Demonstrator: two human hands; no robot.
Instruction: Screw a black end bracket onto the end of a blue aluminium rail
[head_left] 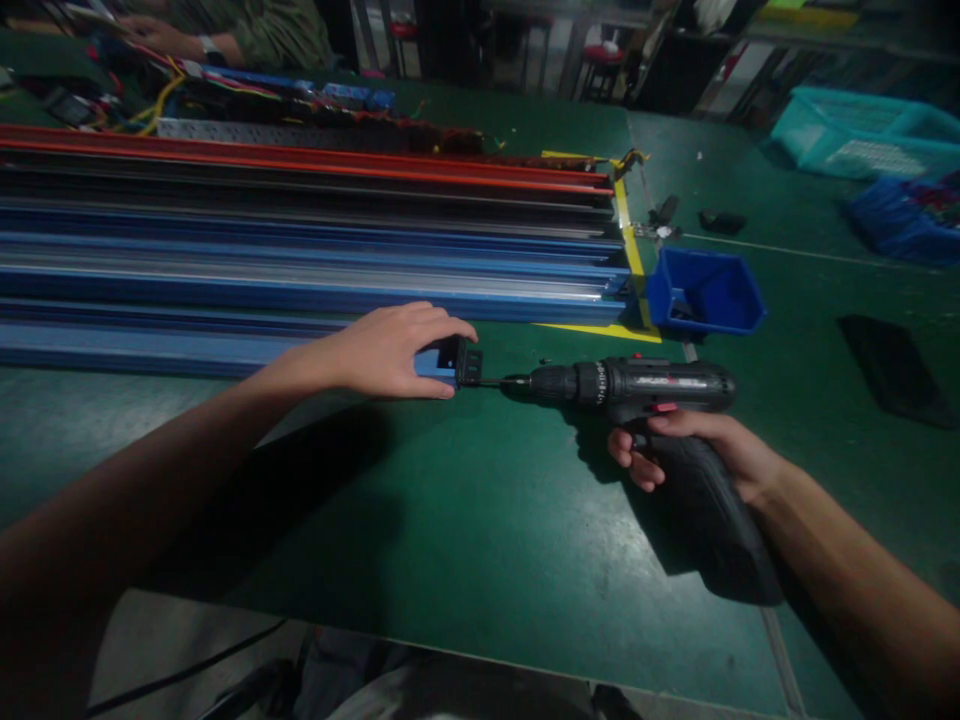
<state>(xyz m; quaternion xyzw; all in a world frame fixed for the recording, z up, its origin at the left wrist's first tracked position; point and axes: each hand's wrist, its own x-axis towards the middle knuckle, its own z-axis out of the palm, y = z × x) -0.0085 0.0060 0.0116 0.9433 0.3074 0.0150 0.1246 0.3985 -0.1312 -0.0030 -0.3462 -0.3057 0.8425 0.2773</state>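
My left hand is wrapped over the right end of a long blue metal profile, thumb on the near side and fingers on the far side. A black end cap sits at that end of the profile. In my right hand is a black cordless drill, lying sideways with its bit pointing left. The bit's tip meets the end cap; whether a screw is between them I cannot make out. A tiny dark piece, perhaps a screw, lies just beyond the chuck.
More blue, black and red profiles lie parallel behind. Yellow tape marks their right ends, beside a blue bin. Further right are a dark flat object and a teal basket. Another person's hand is at the far left, near wiring.
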